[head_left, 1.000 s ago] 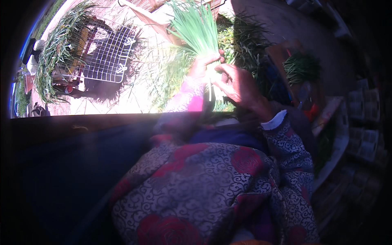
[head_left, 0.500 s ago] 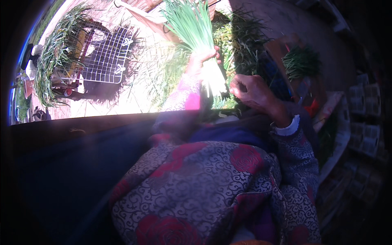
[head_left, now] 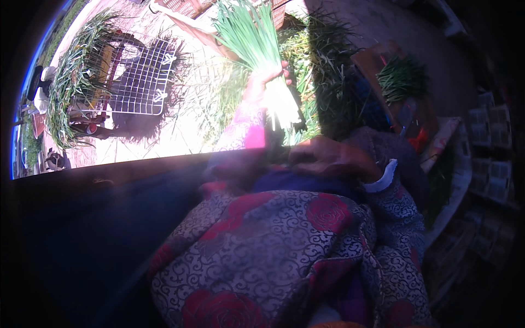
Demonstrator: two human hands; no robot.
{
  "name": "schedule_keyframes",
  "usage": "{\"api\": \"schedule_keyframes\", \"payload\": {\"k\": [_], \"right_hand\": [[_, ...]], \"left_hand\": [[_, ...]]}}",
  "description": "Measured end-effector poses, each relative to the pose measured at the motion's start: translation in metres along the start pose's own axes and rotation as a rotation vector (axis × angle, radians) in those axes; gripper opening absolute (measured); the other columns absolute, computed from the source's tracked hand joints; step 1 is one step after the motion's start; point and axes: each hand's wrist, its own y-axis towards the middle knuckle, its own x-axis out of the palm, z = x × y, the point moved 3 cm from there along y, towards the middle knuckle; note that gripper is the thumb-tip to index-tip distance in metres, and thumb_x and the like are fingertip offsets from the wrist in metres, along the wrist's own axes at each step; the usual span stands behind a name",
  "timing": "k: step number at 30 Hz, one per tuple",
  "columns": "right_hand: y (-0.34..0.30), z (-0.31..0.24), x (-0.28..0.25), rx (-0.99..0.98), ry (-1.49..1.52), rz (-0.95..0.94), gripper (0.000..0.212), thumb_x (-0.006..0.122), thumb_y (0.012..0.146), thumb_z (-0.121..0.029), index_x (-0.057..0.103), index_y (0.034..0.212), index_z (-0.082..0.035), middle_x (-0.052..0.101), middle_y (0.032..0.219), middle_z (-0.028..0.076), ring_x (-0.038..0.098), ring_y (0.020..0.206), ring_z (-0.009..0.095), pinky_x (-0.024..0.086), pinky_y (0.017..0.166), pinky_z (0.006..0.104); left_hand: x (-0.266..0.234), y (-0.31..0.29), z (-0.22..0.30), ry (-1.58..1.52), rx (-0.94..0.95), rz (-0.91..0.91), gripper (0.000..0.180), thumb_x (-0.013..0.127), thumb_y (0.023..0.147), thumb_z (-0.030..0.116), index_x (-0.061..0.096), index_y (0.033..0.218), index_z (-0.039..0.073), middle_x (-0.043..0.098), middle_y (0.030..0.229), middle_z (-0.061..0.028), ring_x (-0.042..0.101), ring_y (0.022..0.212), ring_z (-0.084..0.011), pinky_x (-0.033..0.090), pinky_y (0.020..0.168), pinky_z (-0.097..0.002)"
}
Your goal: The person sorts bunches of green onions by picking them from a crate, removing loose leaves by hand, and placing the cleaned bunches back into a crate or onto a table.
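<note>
A bunch of garlic chives (head_left: 252, 41), long green leaves above and pale stem ends below, is held upright in sunlight. My left hand (head_left: 269, 76) is wrapped round it near the start of the white stems, the fingertips showing on its right side. Below the stem ends, in shade over my lap, is my right hand (head_left: 328, 157). It is smeared by motion and its fingers do not show clearly; whether it holds anything cannot be made out.
Loose green leaves (head_left: 333, 65) lie heaped beyond my hands. On the left, a white wire rack (head_left: 134, 76) stands beside more draped leaves (head_left: 68, 87). An orange-brown crate (head_left: 188, 22) is at the top; a smaller green bundle (head_left: 402, 79) rests on a brown surface at right.
My right hand has dropped from beside the stem ends down and left toward my lap. My left hand and the chives have shifted only slightly.
</note>
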Motion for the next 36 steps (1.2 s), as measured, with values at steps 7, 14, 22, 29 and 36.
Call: {"api": "schedule_keyframes", "payload": {"k": [7, 14, 22, 29, 36], "right_hand": [[0.009, 0.005, -0.041, 0.04, -0.575, 0.544, 0.026, 0.061, 0.094, -0.021, 0.062, 0.116, -0.007, 0.064, 0.103, 0.017, 0.066, 0.087, 0.033, 0.054, 0.074, 0.042], [0.018, 0.026, -0.026, -0.179, -0.69, 0.726, 0.023, 0.07, 0.083, -0.014, 0.069, 0.104, -0.005, 0.057, 0.084, 0.014, 0.061, 0.076, 0.033, 0.05, 0.066, 0.0425], [0.012, 0.042, -0.021, -0.081, -0.233, 0.323, 0.019, 0.065, 0.089, -0.019, 0.067, 0.098, -0.003, 0.065, 0.09, 0.013, 0.064, 0.076, 0.03, 0.049, 0.064, 0.0432], [-0.037, 0.027, -0.023, -0.228, -0.34, 0.632, 0.015, 0.069, 0.086, -0.013, 0.066, 0.098, -0.003, 0.061, 0.069, 0.005, 0.056, 0.064, 0.013, 0.047, 0.062, 0.0336], [0.0, 0.035, -0.051, 0.163, -0.061, 0.669, 0.009, 0.067, 0.092, -0.008, 0.068, 0.097, -0.001, 0.06, 0.071, -0.002, 0.052, 0.066, 0.005, 0.046, 0.061, 0.0248]], "left_hand": [[0.008, 0.0, -0.008, 0.066, 0.029, 0.038, 0.03, 0.066, 0.092, 0.008, 0.062, 0.118, -0.006, 0.068, 0.093, -0.0141, 0.069, 0.081, -0.0221, 0.06, 0.075, -0.0345], [0.008, 0.002, -0.008, 0.048, 0.031, 0.009, 0.033, 0.065, 0.093, 0.01, 0.061, 0.121, -0.008, 0.069, 0.095, -0.0154, 0.069, 0.084, -0.0228, 0.06, 0.078, -0.0363], [-0.003, 0.0, -0.013, 0.0, -0.011, -0.102, 0.037, 0.061, 0.094, 0.009, 0.056, 0.127, -0.008, 0.068, 0.111, -0.0169, 0.069, 0.092, -0.0238, 0.06, 0.082, -0.0397], [0.007, -0.005, -0.009, -0.209, 0.091, -0.048, 0.039, 0.06, 0.091, 0.009, 0.055, 0.125, -0.008, 0.065, 0.102, -0.0165, 0.064, 0.095, -0.0281, 0.055, 0.086, -0.0408], [0.007, -0.009, -0.006, -0.194, 0.0, -0.118, 0.058, 0.059, 0.083, 0.009, 0.046, 0.135, -0.012, 0.062, 0.109, -0.0218, 0.062, 0.103, -0.0347, 0.053, 0.095, -0.047]]}}
